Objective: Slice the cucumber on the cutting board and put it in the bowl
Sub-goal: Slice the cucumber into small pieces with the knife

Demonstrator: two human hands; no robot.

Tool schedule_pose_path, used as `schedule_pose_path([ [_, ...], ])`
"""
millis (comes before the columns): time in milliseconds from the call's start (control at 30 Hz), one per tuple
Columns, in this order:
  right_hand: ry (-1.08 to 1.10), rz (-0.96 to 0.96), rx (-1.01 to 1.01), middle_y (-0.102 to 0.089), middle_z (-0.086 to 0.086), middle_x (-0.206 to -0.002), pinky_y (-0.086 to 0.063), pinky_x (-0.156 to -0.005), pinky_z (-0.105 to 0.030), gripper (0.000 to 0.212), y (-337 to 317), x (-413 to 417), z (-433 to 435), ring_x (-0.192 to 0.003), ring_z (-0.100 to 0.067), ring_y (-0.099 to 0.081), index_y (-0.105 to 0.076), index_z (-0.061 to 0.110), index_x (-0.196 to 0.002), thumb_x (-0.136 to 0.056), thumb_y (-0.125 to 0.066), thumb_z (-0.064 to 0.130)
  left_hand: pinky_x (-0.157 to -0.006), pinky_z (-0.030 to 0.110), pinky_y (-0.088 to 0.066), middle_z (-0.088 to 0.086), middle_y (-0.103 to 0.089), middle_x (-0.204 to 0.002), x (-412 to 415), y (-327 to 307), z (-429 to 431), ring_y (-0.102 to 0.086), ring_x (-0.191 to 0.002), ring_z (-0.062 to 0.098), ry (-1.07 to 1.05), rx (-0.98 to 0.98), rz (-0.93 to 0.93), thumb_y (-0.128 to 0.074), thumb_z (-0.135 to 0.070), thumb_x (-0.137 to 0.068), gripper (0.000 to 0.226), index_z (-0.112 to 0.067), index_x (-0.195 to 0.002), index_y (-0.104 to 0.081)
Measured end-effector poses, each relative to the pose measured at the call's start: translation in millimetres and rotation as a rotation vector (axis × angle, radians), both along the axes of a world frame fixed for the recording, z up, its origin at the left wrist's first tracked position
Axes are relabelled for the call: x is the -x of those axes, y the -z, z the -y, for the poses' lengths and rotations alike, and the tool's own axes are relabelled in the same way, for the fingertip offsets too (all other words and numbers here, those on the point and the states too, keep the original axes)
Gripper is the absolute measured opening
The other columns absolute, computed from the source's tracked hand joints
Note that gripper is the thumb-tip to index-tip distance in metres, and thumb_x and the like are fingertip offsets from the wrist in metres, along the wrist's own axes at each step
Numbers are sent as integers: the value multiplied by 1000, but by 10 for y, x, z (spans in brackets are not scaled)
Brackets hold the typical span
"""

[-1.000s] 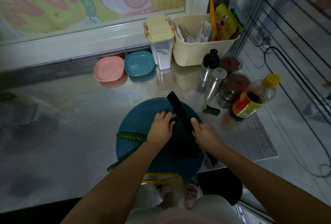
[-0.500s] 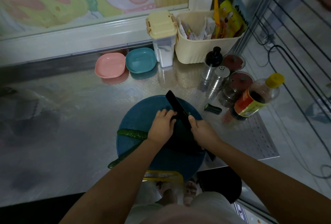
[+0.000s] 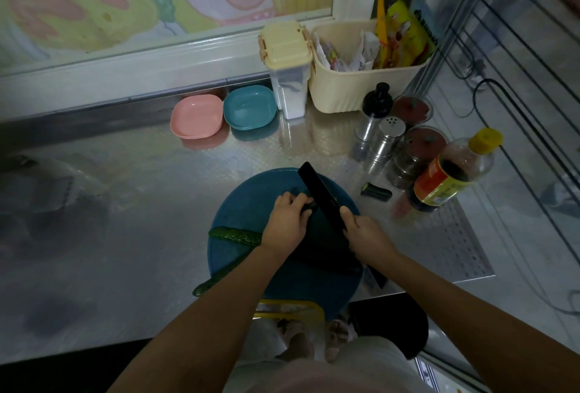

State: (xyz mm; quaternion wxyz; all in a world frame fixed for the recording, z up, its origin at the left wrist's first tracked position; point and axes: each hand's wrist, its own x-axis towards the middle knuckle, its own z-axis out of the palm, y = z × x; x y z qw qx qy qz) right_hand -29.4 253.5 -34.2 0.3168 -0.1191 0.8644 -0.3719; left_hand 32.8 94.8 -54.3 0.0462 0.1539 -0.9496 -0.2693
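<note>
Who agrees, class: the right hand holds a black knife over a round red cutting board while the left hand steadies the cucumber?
Not quite: the cutting board is blue, not red, as the head view shows. The right hand does hold the black knife over it while the left hand steadies the cucumber.

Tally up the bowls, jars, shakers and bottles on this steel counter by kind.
Bowls: 2, a pink bowl and a teal bowl
Red-lidded jars: 2
Metal shakers: 2
Sauce bottle: 1
Total: 7
</note>
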Motion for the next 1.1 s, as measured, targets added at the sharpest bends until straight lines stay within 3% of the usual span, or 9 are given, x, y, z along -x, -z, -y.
schedule_pose_path([
  [167,52,44,59,-47,-7,-55,-38,-49,-27,60,-34,-60,7,-48,-21,-48,-44,12,-56,-99,-26,50,-74,32,-37,16,-51,-98,-5,2,2,-46,-92,28,1,11,-9,-55,-12,-91,20,-8,-111,-59],
  [533,16,36,49,-43,-2,-50,-31,-48,-26,59,-61,-64,44,-45,-16,-42,-41,15,-53,-101,-24,46,-71,31,-34,16,-53,-94,-1,27,5,-47,-87,28,11,32,-39,-56,-9,-90,18,-6,-107,-60],
  [767,-82,-59,-62,-47,-1,-55,-31,-54,-29,58,7,-31,252,-60,-23,-51,-44,15,-56,-103,-19,39,-69,35,-40,16,-54,-91,-6,39,-6,-50,-86,30,-4,6,-61,-60,-6,-87,18,-5,-105,-62],
  [900,-80,-48,-56,-47,-2,-56,-30,-47,-28,58,0,-9,221,-54,-17,-46,-43,15,-56,-102,-20,41,-71,32,-38,16,-53,-95,-10,40,-16,-48,-91,29,-27,-6,-45,-56,-10,-90,19,-7,-109,-60],
  [1100,-57,-58,-58,-45,-3,-54,-32,-49,-28,58,-35,-26,145,-51,-16,-44,-41,14,-54,-102,-22,39,-73,32,-36,16,-52,-101,22,20,-59,-46,-94,28,-98,-31,-24,-53,-13,-93,20,-8,-111,-58],
])
